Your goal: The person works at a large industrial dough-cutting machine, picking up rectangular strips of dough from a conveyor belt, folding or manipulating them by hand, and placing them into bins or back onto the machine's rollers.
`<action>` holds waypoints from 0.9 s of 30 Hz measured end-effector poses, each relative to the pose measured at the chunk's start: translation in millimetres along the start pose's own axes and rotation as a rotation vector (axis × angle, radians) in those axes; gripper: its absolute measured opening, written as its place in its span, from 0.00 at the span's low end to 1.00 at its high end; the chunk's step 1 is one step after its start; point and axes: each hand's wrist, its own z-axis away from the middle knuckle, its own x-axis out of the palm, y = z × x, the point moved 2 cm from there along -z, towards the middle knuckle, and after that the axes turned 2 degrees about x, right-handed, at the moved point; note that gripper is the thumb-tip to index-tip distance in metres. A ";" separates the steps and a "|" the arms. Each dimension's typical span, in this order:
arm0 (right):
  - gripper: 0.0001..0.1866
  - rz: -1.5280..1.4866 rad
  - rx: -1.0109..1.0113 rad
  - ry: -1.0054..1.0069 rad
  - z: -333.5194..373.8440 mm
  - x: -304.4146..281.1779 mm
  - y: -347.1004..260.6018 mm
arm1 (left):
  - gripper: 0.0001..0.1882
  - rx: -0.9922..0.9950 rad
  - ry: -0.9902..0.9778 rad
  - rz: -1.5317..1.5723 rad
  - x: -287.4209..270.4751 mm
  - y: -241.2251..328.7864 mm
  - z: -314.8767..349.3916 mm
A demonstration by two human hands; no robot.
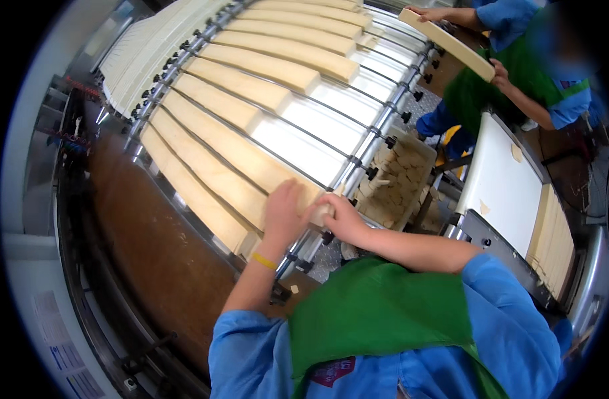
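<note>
Long pale slabs, apparently dough strips (214, 141), lie side by side on a white conveyor belt (311, 126), between thin metal rods. My left hand (284, 211), with a yellow band at its wrist, rests on the near end of one strip, its fingers bent over the dough. Beside it, my right hand (344, 218) pinches a pale lump of dough (323, 213) at that strip's end, by the metal side rail. Whether the lump is still joined to the strip is hidden by my fingers.
At upper right a co-worker (517, 66) holds a similar strip (448, 44) in both hands. Below the rail stands a bin (397, 176) of dough scraps. A second white belt (504, 179) carries stacked strips (550, 243) at right. Black knobs (391, 141) jut from the rail.
</note>
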 end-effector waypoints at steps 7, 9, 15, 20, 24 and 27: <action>0.16 -0.369 0.056 -0.082 27.4 -61.8 17.6 | 0.13 0.521 -0.186 -0.192 4.1 14.3 -5.5; 0.18 -0.491 0.079 -0.027 32.6 -93.5 38.4 | 0.13 0.474 -0.209 -0.252 8.3 14.2 -5.9; 0.19 -0.235 0.298 0.341 46.2 -175.3 112.2 | 0.16 0.441 -0.207 -0.304 18.2 7.3 0.4; 0.11 -0.379 0.344 0.343 87.5 -198.9 164.7 | 0.19 0.266 -0.365 -0.144 14.1 27.4 -16.1; 0.08 -0.449 0.197 0.340 121.5 -203.2 161.8 | 0.16 0.102 -0.151 -0.017 26.6 34.3 -19.5; 0.08 -0.453 0.134 0.415 146.9 -226.2 169.6 | 0.13 0.154 -0.018 -0.067 46.4 57.3 -29.4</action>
